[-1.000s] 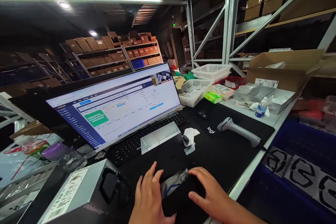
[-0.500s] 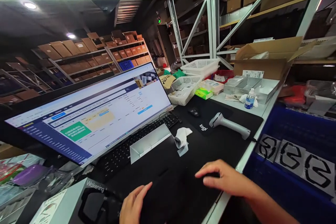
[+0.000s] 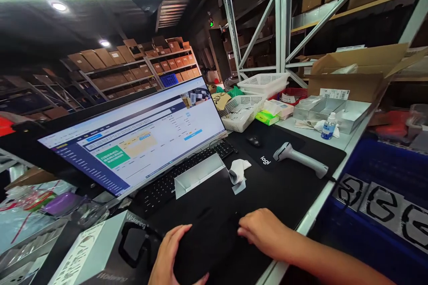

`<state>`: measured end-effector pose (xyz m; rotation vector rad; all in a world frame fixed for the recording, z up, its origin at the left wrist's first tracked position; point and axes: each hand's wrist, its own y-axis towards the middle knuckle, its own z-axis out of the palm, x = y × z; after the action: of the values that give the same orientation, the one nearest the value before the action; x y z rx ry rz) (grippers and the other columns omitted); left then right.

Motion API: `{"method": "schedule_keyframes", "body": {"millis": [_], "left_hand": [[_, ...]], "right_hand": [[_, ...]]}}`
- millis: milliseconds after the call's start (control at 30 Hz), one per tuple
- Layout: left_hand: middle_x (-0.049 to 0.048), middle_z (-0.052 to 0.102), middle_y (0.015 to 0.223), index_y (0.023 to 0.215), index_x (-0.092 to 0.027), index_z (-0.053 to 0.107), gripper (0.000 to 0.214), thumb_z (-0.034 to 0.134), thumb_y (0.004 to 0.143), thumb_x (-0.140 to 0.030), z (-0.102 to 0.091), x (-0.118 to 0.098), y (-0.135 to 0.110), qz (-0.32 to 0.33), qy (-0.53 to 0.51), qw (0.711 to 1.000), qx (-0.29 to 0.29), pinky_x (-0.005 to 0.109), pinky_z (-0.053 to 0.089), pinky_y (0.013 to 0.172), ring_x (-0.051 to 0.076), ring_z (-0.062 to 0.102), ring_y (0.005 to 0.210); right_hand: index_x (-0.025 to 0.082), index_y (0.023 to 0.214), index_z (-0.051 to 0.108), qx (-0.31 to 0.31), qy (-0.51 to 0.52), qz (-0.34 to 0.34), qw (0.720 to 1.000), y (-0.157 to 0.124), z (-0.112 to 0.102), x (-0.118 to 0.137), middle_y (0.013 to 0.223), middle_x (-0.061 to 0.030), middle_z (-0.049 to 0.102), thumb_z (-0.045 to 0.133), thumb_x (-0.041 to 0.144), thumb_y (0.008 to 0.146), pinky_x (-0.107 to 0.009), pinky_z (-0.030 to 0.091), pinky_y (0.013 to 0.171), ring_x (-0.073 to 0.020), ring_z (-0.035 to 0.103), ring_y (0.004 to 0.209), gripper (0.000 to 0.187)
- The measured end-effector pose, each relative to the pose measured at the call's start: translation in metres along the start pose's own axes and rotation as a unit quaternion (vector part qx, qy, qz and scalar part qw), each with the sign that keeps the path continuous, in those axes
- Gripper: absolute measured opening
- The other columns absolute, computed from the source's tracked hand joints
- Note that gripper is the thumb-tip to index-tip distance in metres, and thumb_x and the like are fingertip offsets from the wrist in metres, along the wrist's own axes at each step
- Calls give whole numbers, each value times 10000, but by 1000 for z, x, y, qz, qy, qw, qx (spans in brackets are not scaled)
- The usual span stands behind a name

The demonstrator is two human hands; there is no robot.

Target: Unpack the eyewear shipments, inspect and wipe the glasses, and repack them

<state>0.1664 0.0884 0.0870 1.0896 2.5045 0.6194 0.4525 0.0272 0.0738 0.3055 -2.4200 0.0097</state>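
A dark, soft-looking black item [image 3: 207, 240], perhaps a pouch, lies between my hands on the black desk mat [image 3: 284, 196]. Its outline blends into the mat. My left hand [image 3: 170, 254] curves round its left side, fingers at the upper edge and thumb low in front. At the right side, my right hand [image 3: 262, 231] is closed with fingertips pinched together, apparently on the item's edge; what lies inside the pinch is hidden. Beyond them are an open silver-grey box tray [image 3: 200, 176] and a crumpled white tissue [image 3: 238, 171].
A barcode scanner [image 3: 301, 160] and a mouse [image 3: 254, 141] lie on the mat. The monitor [image 3: 150, 142] stands behind the keyboard [image 3: 160, 191]. At left front is a "Wakening" box [image 3: 110, 236]. Blue bins [image 3: 374, 160] flank the desk's right edge.
My right hand has moved left and closed from a spread pose. My left hand's thumb now shows, curved round the black item. The view has shifted slightly.
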Motion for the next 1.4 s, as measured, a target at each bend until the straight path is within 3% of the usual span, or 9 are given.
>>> {"method": "schedule_keyframes", "body": {"millis": [267, 533, 700, 800, 900, 967, 1100, 1267, 1400], "left_hand": [[35, 599, 1289, 1333, -323, 544, 764, 695, 596, -191, 10, -30, 7, -109, -30, 984, 137, 454, 473, 1021, 271, 567, 1168], [83, 645, 1114, 1013, -258, 701, 508, 673, 516, -154, 6, -56, 28, -107, -36, 970, 216, 573, 380, 977, 341, 534, 1073], [101, 562, 1284, 1225, -232, 575, 786, 834, 485, -303, 1, -41, 16, -125, -63, 974, 179, 529, 368, 1071, 326, 497, 1192], [162, 316, 1528, 1436, -205, 343, 1183, 900, 420, -445, 8, -31, -6, -219, -78, 972, 34, 578, 262, 1160, 384, 307, 1403], [203, 171, 1584, 1493, -176, 195, 1080, 769, 653, -539, 31, -35, -29, -364, -194, 904, -117, 587, 247, 1166, 385, 255, 1449], [255, 210, 1560, 1511, -158, 99, 1072, 649, 745, -668, 46, -44, -39, -408, -398, 814, -114, 576, 335, 1114, 383, 396, 1379], [211, 472, 1426, 1479, -180, 257, 1031, 696, 711, -708, 52, -54, -39, -306, -671, 674, -52, 508, 346, 1111, 362, 460, 1335], [142, 635, 1221, 1433, -193, 366, 864, 784, 737, -490, 24, -53, -25, -237, -692, 681, -34, 496, 418, 1029, 344, 579, 1186], [170, 513, 1417, 1502, -185, 292, 1028, 823, 677, -495, 22, -54, -20, -231, -645, 729, -17, 493, 343, 1131, 353, 474, 1329]], "right_hand": [[165, 660, 633, 111, 171, 45, 978, -1, -57, -20, 471, 58, 496, 488, 292, 943, -177, 329, 446, -76, 442, 413, 343], [188, 582, 658, 174, -35, -237, 955, 61, -29, 95, 545, 24, 623, 651, 229, 853, -242, 325, 564, -136, 549, 578, 275], [170, 658, 616, 152, 102, -170, 968, 65, -7, 86, 508, 48, 533, 469, 280, 974, -197, 386, 534, -95, 514, 490, 365], [175, 654, 585, 91, 295, -125, 943, 53, -6, 56, 468, 56, 465, 450, 490, 981, -195, 353, 444, -89, 447, 414, 473], [185, 683, 563, 8, 344, -114, 932, 44, 0, 39, 477, 52, 458, 386, 610, 975, -209, 371, 458, -97, 448, 427, 545], [185, 706, 576, -43, 345, -136, 928, 39, 7, 39, 503, 39, 492, 371, 590, 992, -218, 399, 496, -101, 475, 457, 537], [187, 701, 623, -52, 309, -250, 916, 31, 23, 54, 525, 8, 563, 358, 545, 1018, -236, 453, 573, -113, 541, 507, 546], [193, 703, 594, 11, 311, -216, 925, 29, 19, 68, 505, 21, 542, 381, 566, 1000, -216, 418, 479, -108, 522, 446, 523], [200, 627, 519, -34, 268, -145, 952, 44, -13, 65, 446, 49, 444, 416, 645, 947, -217, 330, 435, -94, 413, 395, 558]]}}
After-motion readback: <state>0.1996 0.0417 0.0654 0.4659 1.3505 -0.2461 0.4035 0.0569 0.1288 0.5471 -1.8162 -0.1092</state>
